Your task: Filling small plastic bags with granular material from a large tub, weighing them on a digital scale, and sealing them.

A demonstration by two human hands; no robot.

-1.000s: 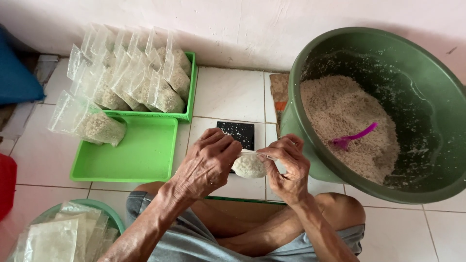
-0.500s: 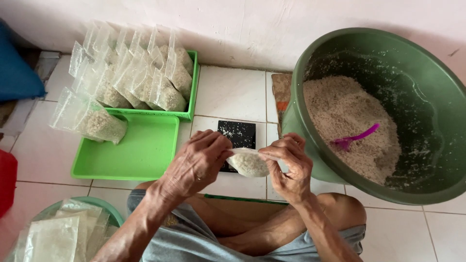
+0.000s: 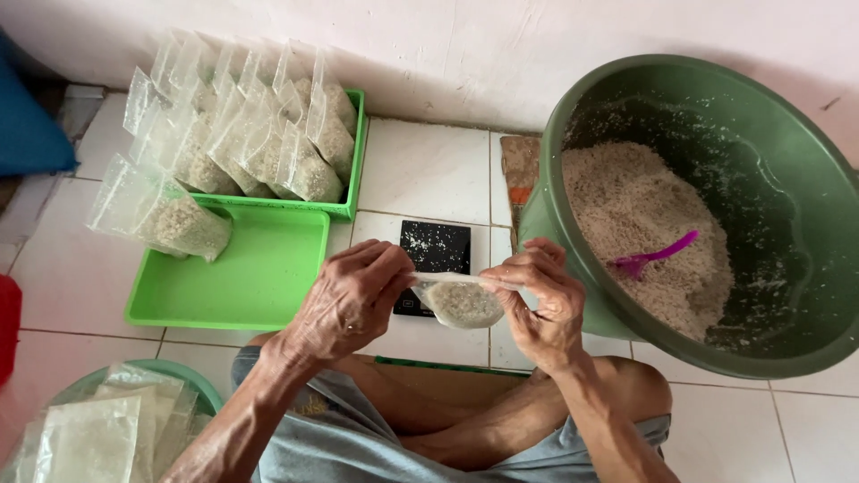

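My left hand (image 3: pixel 353 300) and my right hand (image 3: pixel 541 300) each pinch one side of the mouth of a small clear plastic bag (image 3: pixel 461 302) partly filled with pale grain. The bag hangs between the hands, just above a black digital scale (image 3: pixel 436 250) on the tiled floor. To the right stands a large green basin (image 3: pixel 805 161), tilted toward me, holding a heap of the same grain (image 3: pixel 631 219) with a purple scoop (image 3: pixel 651 258) lying in it.
A green tray (image 3: pixel 255 277) at the left carries one filled bag (image 3: pixel 170 219). Behind it a second green tray (image 3: pixel 353 165) is packed with several filled bags. A round green container (image 3: pixel 192 380) with empty bags sits at the lower left. My crossed legs are below.
The hands have shifted slightly and drawn apart, stretching the bag's mouth flat between them. The bag now hangs lower, in front of the scale.
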